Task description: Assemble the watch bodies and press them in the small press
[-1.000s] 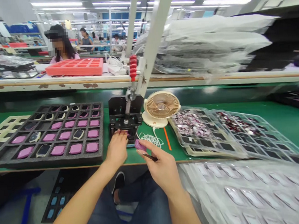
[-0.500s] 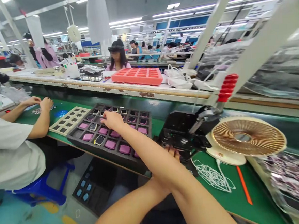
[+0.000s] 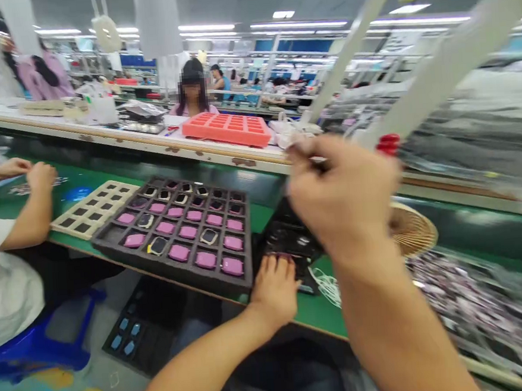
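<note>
My right hand [image 3: 345,195] is raised in front of the toggle press, smeared by motion. Its fingers are curled closed, and whatever they hold is hidden. My left hand [image 3: 276,284] rests at the front of the black press fixture [image 3: 293,235], fingers stretched out and fingertips against a dark purplish piece [image 3: 284,256]. Only the red handle [image 3: 388,145] of the press shows beside my right hand. Left of the fixture lies a dark foam tray [image 3: 168,267] with purple watch-shaped pieces [image 3: 188,231] and several dark-faced watch cases [image 3: 209,236] in its compartments.
A cream tray [image 3: 73,226] sits beyond the foam tray, near a co-worker's hands [image 3: 40,175]. On the right are a fan [image 3: 413,229], a white cable [image 3: 327,286] and a bag of purplish parts [image 3: 465,306]. A red tray [image 3: 225,129] stands on the ledge.
My right hand has left the foam tray, moving right and up to the press. A dark-faced watch case now shows where my right forearm was. The view has swung right.
</note>
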Motion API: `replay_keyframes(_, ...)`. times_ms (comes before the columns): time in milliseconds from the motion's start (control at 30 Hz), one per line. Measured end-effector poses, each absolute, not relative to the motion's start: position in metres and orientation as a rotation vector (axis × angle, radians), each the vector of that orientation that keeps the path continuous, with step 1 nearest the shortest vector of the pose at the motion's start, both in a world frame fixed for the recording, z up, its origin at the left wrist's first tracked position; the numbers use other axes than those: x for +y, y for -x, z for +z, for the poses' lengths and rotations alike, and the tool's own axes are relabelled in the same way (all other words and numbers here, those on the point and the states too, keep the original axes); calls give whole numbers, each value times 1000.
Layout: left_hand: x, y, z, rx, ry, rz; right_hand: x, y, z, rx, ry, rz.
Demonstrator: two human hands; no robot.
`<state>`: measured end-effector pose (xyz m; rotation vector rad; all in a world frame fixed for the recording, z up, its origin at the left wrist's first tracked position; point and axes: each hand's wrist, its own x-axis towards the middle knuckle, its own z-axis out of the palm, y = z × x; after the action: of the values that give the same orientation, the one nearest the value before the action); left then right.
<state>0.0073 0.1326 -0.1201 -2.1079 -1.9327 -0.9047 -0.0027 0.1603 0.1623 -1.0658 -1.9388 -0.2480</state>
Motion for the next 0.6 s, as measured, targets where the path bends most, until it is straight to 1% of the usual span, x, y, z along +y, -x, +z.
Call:
replay_keyframes(67,129,-7,-117,-1892,2135,-1021,177,-47,191,-1682,1251,-406)
replay_keyframes(100,127,-6,-116,-1877,2142,-1084,190,-64,200,-1637,1358,-411)
replay_keyframes(133,124,-6,-116,-1861,2146,-1142,205,-76,207,-1641,1456,-365)
replay_keyframes(200,119,-5,-116,-1809,2166,-1245,236,-89,212,-1735,1521,-149)
replay_keyframes(267,110,-5,-115,-1738,2194,-1327,255,-91,211,-1857,1344,108)
replay_keyframes(333,93,-3,-114,-1659,2224,-1383,254,-88,206,-1943,1066,235)
replay_keyframes(367,81,-1,-112,-1625,2231,-1400,245,-87,200,-1954,964,213)
replay_keyframes(433,50,7,-106,-1556,2245,-1415,218,-86,182,-1894,881,33)
replay_keyframes(500,13,22,-96,-1481,2262,-1460,191,-91,151,-1724,859,-207)
replay_keyframes(533,-5,33,-90,-1428,2279,-1552,180,-94,132,-1636,824,-288)
replay_keyframes(600,-36,65,-75,-1429,2212,-1648,167,-97,91,-1554,714,-273)
